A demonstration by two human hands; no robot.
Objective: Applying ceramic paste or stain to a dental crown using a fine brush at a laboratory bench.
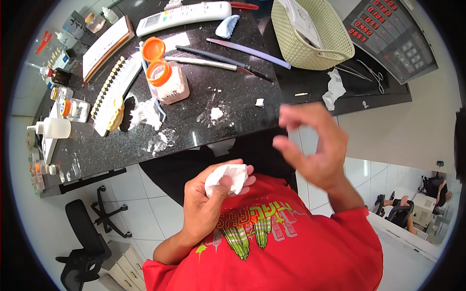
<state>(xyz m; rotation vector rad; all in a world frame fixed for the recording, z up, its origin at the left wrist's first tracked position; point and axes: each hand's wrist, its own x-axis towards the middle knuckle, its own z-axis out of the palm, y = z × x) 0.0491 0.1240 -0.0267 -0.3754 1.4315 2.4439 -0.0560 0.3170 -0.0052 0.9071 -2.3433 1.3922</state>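
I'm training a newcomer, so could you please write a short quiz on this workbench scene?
1. True or false: the left hand holds a white wad.
2. What colour is the open jar's lid?
3. The right hand is: A) gripping scissors, B) raised and empty, C) resting in the basket.

Key: 1 true; 2 orange; 3 B.

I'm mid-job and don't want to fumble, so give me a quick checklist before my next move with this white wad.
1. Left hand grips the white wad: ok.
2. Right hand free: looks empty, blurred, so cannot tell.
3. Open jar upright, orange lid flipped back: ok.
4. Black counter clean: not ok, white crumbs and smears.
5. Long tools lying flat, apart from both hands: ok.
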